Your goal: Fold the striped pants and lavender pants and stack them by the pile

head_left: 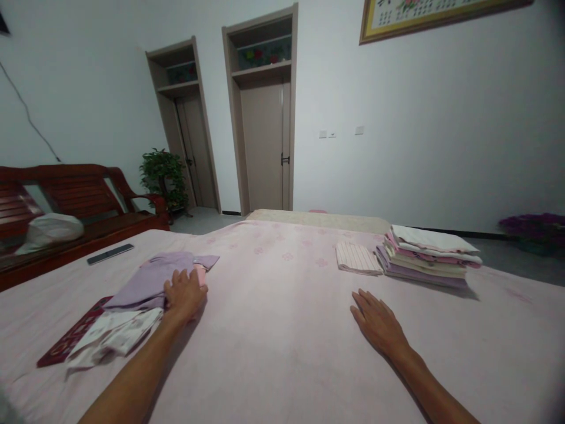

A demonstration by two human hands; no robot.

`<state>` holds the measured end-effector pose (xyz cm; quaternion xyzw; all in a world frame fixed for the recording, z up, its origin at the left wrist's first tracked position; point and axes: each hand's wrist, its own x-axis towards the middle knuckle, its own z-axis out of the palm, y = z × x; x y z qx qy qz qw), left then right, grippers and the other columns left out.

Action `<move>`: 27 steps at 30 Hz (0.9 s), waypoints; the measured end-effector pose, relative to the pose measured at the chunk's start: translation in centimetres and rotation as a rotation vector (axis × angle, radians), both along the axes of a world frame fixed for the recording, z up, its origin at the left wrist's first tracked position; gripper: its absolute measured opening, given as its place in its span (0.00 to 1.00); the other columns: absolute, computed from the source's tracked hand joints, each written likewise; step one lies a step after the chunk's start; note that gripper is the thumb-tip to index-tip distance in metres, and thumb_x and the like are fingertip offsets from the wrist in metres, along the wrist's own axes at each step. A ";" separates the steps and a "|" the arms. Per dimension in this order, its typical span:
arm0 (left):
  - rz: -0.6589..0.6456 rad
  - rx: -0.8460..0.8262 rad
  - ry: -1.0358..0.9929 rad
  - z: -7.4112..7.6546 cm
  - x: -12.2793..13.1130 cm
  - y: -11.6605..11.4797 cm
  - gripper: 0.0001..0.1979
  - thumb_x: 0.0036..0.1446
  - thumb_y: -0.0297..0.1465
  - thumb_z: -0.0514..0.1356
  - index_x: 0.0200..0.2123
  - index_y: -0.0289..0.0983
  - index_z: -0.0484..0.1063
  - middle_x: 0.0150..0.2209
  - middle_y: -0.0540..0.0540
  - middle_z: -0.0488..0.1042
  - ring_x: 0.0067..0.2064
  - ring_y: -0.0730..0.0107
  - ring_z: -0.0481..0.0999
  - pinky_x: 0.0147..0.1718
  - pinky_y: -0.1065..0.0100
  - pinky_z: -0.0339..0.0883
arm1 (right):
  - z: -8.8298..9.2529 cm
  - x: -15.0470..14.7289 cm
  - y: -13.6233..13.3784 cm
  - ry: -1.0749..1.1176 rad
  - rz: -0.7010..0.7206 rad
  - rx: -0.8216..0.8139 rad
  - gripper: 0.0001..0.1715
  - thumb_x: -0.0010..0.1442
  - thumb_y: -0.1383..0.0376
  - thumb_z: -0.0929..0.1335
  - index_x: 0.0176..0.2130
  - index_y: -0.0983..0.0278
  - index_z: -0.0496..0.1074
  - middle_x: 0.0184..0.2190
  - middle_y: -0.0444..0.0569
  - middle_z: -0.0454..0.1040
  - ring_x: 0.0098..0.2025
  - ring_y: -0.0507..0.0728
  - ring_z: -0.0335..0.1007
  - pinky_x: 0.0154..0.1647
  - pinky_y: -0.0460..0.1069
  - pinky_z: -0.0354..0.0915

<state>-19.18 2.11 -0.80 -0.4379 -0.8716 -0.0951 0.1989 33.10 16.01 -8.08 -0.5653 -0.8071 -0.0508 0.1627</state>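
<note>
My left hand (185,294) lies on the edge of a lilac garment (150,282) on the pink bedspread (273,353), and I cannot tell whether its fingers grip the cloth. A small pink cloth (200,274) shows just beyond the fingers. Under the lilac garment lie a crumpled white printed cloth (112,335) and a dark red patterned cloth (75,333). My right hand (377,323) rests flat on the bedspread, holding nothing. Ahead of it are a striped folded cloth (357,259) and a stack of folded clothes (426,259).
A black remote control (110,254) lies near the bed's far left edge. Beyond that edge stands a red wooden bench (83,194) holding a white bag (50,231). A potted plant (164,176) stands behind the bench, and a cream bolster (318,221) lies at the bed's far end.
</note>
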 end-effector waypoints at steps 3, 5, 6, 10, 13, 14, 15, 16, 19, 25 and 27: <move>0.084 -0.168 -0.057 -0.2 -3.1 -1.7 0.21 0.60 0.35 0.54 0.52 0.30 0.72 0.53 0.27 0.72 0.55 0.39 0.71 0.50 0.47 0.61 | -0.2 0.1 0.0 -0.002 0.007 0.011 0.32 0.67 0.54 0.56 0.64 0.64 0.66 0.67 0.55 0.62 0.70 0.64 0.53 0.69 0.63 0.48; 0.072 -0.196 -0.068 -0.5 -4.3 -2.5 0.19 0.62 0.35 0.51 0.50 0.31 0.72 0.50 0.29 0.74 0.49 0.43 0.75 0.45 0.51 0.64 | -0.3 0.2 0.0 -0.002 0.013 0.019 0.32 0.67 0.55 0.56 0.63 0.64 0.67 0.67 0.55 0.62 0.69 0.64 0.54 0.69 0.63 0.49; 0.074 -0.186 -0.071 -0.4 -4.8 -2.7 0.19 0.63 0.34 0.50 0.50 0.31 0.72 0.49 0.30 0.74 0.48 0.44 0.76 0.43 0.53 0.65 | -0.3 0.2 0.0 -0.001 0.015 0.021 0.32 0.67 0.55 0.56 0.63 0.64 0.67 0.67 0.55 0.62 0.69 0.64 0.54 0.69 0.63 0.49; 0.096 -0.022 -0.146 1.8 -5.1 -2.0 0.19 0.66 0.37 0.46 0.48 0.33 0.69 0.46 0.32 0.76 0.46 0.47 0.77 0.40 0.57 0.65 | -0.1 0.2 -0.1 0.012 0.020 0.014 0.31 0.67 0.55 0.57 0.62 0.64 0.68 0.66 0.56 0.63 0.69 0.64 0.56 0.69 0.62 0.49; 0.077 0.238 -0.261 5.4 -2.5 -0.2 0.19 0.67 0.43 0.46 0.48 0.37 0.68 0.42 0.37 0.77 0.43 0.51 0.77 0.38 0.60 0.65 | 0.0 0.1 -0.2 0.023 0.014 0.002 0.31 0.67 0.56 0.57 0.62 0.63 0.68 0.66 0.55 0.63 0.69 0.64 0.56 0.69 0.62 0.50; 0.038 0.340 -0.304 6.7 -0.9 0.3 0.18 0.66 0.43 0.47 0.47 0.37 0.68 0.40 0.40 0.77 0.41 0.53 0.77 0.38 0.61 0.65 | 0.0 0.1 -0.2 0.029 0.010 0.000 0.31 0.67 0.56 0.57 0.62 0.63 0.68 0.66 0.55 0.63 0.69 0.64 0.56 0.69 0.62 0.50; -0.038 0.453 -0.345 7.8 1.0 0.8 0.17 0.66 0.42 0.48 0.46 0.38 0.68 0.39 0.42 0.76 0.41 0.56 0.76 0.38 0.63 0.65 | -0.1 0.1 -0.2 0.042 0.008 0.000 0.30 0.66 0.56 0.57 0.62 0.63 0.69 0.66 0.55 0.63 0.69 0.63 0.56 0.69 0.62 0.50; -0.145 0.558 -0.397 8.7 3.3 1.1 0.16 0.65 0.42 0.49 0.45 0.38 0.68 0.38 0.44 0.76 0.40 0.59 0.75 0.38 0.64 0.65 | -0.2 0.2 -0.1 0.061 0.012 -0.001 0.30 0.66 0.56 0.57 0.61 0.62 0.69 0.66 0.54 0.63 0.69 0.63 0.55 0.69 0.62 0.49; -0.585 0.592 -0.659 9.7 11.1 1.0 0.18 0.65 0.44 0.49 0.45 0.37 0.68 0.35 0.49 0.75 0.37 0.65 0.74 0.36 0.68 0.67 | -0.2 0.7 0.0 0.193 0.052 -0.024 0.30 0.66 0.54 0.57 0.59 0.63 0.71 0.65 0.54 0.66 0.68 0.63 0.57 0.70 0.61 0.48; -1.062 0.158 -0.836 5.8 19.2 0.7 0.19 0.68 0.42 0.47 0.47 0.40 0.74 0.45 0.45 0.79 0.47 0.63 0.78 0.49 0.64 0.69 | 1.4 1.7 -0.7 0.758 0.049 -0.160 0.30 0.67 0.50 0.56 0.52 0.64 0.75 0.54 0.55 0.76 0.57 0.60 0.71 0.61 0.55 0.63; -0.913 0.244 -0.710 3.5 18.5 1.6 0.18 0.68 0.41 0.48 0.46 0.40 0.75 0.47 0.44 0.79 0.50 0.60 0.77 0.52 0.61 0.67 | 2.1 1.6 -1.1 0.813 0.053 -0.184 0.30 0.67 0.49 0.57 0.49 0.64 0.76 0.52 0.55 0.77 0.54 0.60 0.73 0.58 0.54 0.65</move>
